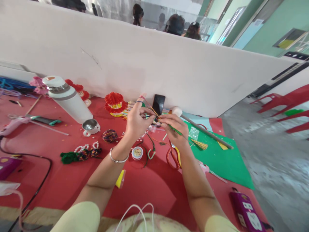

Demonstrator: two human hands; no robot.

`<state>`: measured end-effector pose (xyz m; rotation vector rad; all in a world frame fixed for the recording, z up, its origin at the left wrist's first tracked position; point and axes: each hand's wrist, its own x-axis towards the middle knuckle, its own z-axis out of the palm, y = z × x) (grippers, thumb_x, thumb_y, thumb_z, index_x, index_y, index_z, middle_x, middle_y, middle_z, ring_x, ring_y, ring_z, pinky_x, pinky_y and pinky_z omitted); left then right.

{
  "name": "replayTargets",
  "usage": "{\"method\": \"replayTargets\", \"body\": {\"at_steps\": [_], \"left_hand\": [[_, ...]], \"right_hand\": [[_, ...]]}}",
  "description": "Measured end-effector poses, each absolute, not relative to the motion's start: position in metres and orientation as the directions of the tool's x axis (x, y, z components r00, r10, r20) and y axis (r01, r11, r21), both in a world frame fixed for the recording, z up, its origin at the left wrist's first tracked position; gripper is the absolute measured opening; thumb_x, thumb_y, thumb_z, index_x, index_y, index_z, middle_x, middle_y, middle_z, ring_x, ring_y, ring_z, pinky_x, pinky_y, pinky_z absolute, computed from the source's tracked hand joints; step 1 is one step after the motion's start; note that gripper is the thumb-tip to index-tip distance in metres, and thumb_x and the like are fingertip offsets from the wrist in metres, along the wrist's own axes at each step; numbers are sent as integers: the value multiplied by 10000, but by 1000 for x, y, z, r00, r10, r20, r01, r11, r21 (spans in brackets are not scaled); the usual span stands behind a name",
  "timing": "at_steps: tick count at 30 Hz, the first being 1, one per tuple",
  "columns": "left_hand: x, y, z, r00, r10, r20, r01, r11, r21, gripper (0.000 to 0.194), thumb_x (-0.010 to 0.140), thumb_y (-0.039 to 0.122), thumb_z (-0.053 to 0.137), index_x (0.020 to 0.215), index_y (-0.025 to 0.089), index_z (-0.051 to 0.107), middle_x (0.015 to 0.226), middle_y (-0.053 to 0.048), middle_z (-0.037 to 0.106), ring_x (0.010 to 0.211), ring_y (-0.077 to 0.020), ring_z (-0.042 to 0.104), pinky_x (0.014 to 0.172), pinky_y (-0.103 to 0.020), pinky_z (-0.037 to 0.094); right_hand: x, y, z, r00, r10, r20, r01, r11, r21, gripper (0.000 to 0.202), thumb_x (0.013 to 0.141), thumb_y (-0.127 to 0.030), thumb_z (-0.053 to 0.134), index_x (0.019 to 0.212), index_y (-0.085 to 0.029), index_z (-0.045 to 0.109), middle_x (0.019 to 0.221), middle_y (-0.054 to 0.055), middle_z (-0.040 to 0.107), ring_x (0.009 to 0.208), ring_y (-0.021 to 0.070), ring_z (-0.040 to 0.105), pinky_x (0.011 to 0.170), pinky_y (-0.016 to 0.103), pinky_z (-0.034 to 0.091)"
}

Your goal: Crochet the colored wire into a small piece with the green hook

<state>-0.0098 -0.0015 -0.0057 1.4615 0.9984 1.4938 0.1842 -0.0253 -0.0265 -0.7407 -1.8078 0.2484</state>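
Note:
My left hand is raised over the red table, with yarn looped over its upright index finger and its other fingers pinched on a small dark piece of work. Close against it, my right hand grips a green-handled crochet hook, whose tip meets the small piece between both hands. The fingertips partly hide that piece. Left of my left wrist lies a multicoloured yarn ball. Below the hands sits a small round white-lidded tub, with red-handled scissors near my right forearm.
A white bottle and metal cup stand at left, near a pink glue gun. A phone leans on the white partition. A green sheet and rod lie at right. People sit beyond the partition.

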Motion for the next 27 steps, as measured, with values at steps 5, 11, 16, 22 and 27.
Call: {"method": "replayTargets", "body": {"at_steps": [5, 11, 16, 22, 27], "left_hand": [[-7, -4, -4, -24, 924, 382, -3, -383, 924, 967, 766, 109, 828, 1665, 210, 487, 870, -30, 803, 677, -158, 686, 558, -249, 489], [-6, -3, -5, -8, 936, 351, -50, -351, 935, 972, 754, 122, 861, 1654, 213, 505, 845, -31, 812, 675, -165, 691, 547, -252, 494], [-6, 1, -6, 6, 960, 282, -182, -276, 944, 1084, 709, 137, 905, 1685, 185, 435, 826, -19, 819, 676, -155, 718, 575, -233, 520], [-4, -1, -1, 22, 973, 231, -316, -213, 925, 1183, 662, 141, 934, 1707, 136, 380, 771, 6, 822, 652, -134, 726, 582, -206, 530], [-10, 0, 0, 252, 964, 85, -499, 54, 865, 1207, 656, 190, 976, 1703, 179, 375, 699, 54, 779, 424, -58, 520, 396, -187, 305]], "right_hand": [[180, -25, -31, -183, 580, 794, 388, 784, -484, 201, 1014, -247, 743, 1164, -343, 837, 1156, 41, 837, 1073, 221, 798, 951, 410, 652], [178, -24, -35, -120, 549, 827, 433, 779, -454, 247, 1009, -240, 750, 1211, -358, 828, 1106, 36, 807, 1009, 214, 781, 872, 402, 652], [177, -24, -40, -140, 468, 872, 487, 800, -351, 333, 997, -203, 761, 1290, -357, 797, 1148, 46, 803, 1044, 226, 778, 880, 417, 652], [171, -26, -39, -172, 364, 916, 562, 799, -212, 395, 985, -167, 769, 1328, -362, 770, 1142, 41, 810, 1006, 223, 771, 843, 415, 656], [169, -24, -45, -166, 201, 965, 653, 756, -45, 453, 940, -173, 828, 1318, -413, 759, 1150, 25, 821, 1029, 241, 775, 867, 442, 677]]}}
